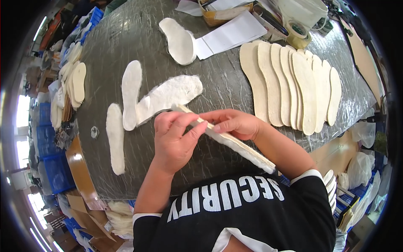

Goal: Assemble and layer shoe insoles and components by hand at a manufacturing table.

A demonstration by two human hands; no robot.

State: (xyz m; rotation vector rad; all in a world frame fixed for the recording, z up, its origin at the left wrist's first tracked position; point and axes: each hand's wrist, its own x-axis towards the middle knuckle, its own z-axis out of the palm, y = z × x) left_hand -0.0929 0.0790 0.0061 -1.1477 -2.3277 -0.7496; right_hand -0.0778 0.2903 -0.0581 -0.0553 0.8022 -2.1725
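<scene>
Worktable (235,84), dark, wrapped in film: beyond both hands. Fanned stack of beige insoles (289,84): beyond right hand (235,124). Fleece insole pieces (163,96): beyond left hand (174,140). Insole (235,145), edge-on: pinched by both hands, apparently a lining being pressed on; aligning edges comes next. Box (222,12), far right: contents unclear.
</scene>
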